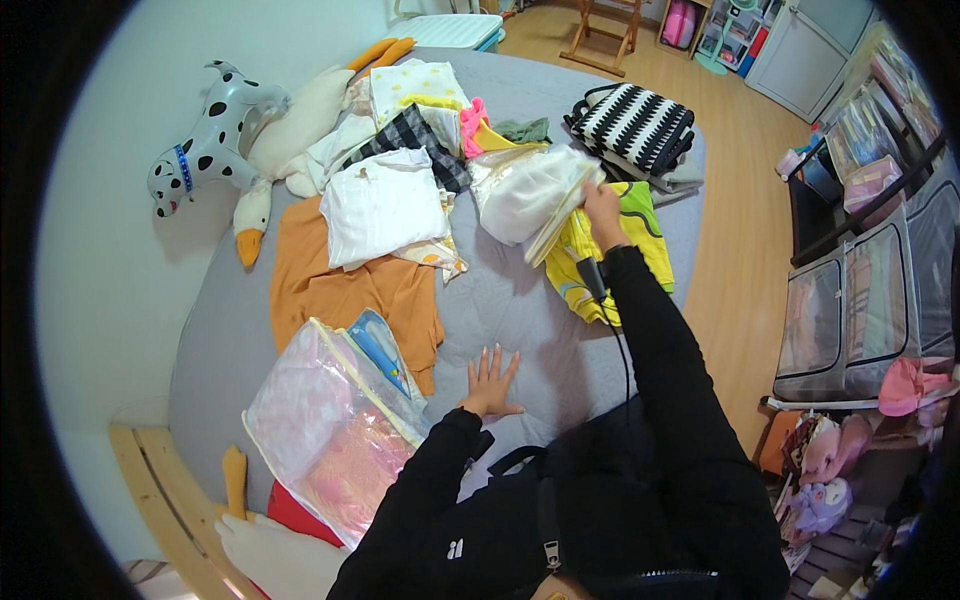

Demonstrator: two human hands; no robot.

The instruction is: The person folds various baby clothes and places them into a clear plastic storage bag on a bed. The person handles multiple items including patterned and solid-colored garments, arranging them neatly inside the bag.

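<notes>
My right hand (604, 214) grips the edge of a translucent white storage bag (525, 191) with pale yellow trim. The bag is bunched up over the bed, partly in front of folded yellow-and-green clothing (637, 232). On the grey bedsheet (480, 300), my left hand (491, 390) lies palm down with its fingers spread and nothing in it. Left of it stands a clear zippered plastic bag (322, 427) with pink fabric showing through and a blue picture-printed piece (379, 352) at its edge. Orange-brown clothing (352, 285) is spread behind that bag.
A folded white garment (386, 206), a black checked cloth (416, 146) and black-and-white patterned textile (634, 127) lie farther back. A plush goose (300, 120) and dalmatian balloon (214, 135) are by the wall. Clear-windowed storage boxes (844, 307) stand at the right beyond the floor (739, 240).
</notes>
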